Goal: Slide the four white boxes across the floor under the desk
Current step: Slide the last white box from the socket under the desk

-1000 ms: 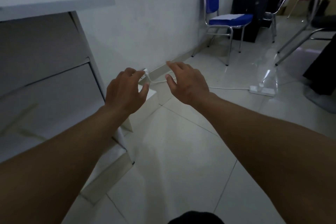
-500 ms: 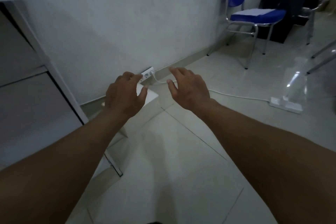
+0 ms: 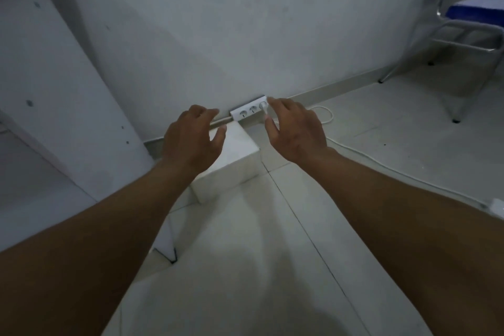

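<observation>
One white box (image 3: 234,161) stands on the tiled floor close to the wall, just right of the white desk's side panel (image 3: 62,95). My left hand (image 3: 191,142) hovers over the box's left top, fingers spread and empty. My right hand (image 3: 296,131) hangs open above the floor to the right of the box, not touching it. Both forearms reach in from the bottom corners. No other white boxes are in sight.
A white wall socket strip (image 3: 249,111) sits at the skirting behind the box, with a white cable (image 3: 381,163) running right across the floor. A blue chair with metal legs (image 3: 463,43) stands at the right. The desk's foot (image 3: 166,245) juts out low left.
My view has tilted down and closer to the wall. The white box, mostly hidden before, now shows between my hands. Both hands have stayed open and spread.
</observation>
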Tool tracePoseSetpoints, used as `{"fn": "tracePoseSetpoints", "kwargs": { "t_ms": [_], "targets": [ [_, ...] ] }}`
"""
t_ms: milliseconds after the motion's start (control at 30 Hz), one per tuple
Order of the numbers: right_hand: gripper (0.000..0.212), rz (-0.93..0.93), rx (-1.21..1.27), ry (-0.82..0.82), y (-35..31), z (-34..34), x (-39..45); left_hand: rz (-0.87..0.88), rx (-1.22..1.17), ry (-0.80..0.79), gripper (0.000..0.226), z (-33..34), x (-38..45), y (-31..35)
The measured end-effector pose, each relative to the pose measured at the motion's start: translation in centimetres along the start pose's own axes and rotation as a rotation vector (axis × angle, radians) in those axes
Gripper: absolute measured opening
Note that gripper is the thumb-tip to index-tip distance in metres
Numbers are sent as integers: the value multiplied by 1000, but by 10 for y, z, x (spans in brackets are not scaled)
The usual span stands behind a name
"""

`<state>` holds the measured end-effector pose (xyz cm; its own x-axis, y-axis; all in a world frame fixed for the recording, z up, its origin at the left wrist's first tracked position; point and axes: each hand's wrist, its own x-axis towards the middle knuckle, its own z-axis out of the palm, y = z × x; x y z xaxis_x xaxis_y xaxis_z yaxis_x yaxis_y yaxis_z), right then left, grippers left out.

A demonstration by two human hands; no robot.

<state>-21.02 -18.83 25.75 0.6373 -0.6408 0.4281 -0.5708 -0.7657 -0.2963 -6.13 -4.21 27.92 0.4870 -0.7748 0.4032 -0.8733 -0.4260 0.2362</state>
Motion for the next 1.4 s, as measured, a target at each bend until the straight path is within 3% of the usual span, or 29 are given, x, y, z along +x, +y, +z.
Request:
{"fn": "tracePoseSetpoints", "kwargs": {
  "t_ms": [367,900,1200,1400],
  "targets": [
    [43,-21,33,20,4,69,69,-120,-35,46,45,60,47,-51],
    [53,28,99,-181,29,221,129,-354,-11,-9,39,187,85,-122],
    [68,24,116,-260,56,348,155,-666,90,-19,55,281,89,-169],
    [80,75,125,-358,69,388,168,-823,137,-125,76,315,91,-197]
  ]
}}
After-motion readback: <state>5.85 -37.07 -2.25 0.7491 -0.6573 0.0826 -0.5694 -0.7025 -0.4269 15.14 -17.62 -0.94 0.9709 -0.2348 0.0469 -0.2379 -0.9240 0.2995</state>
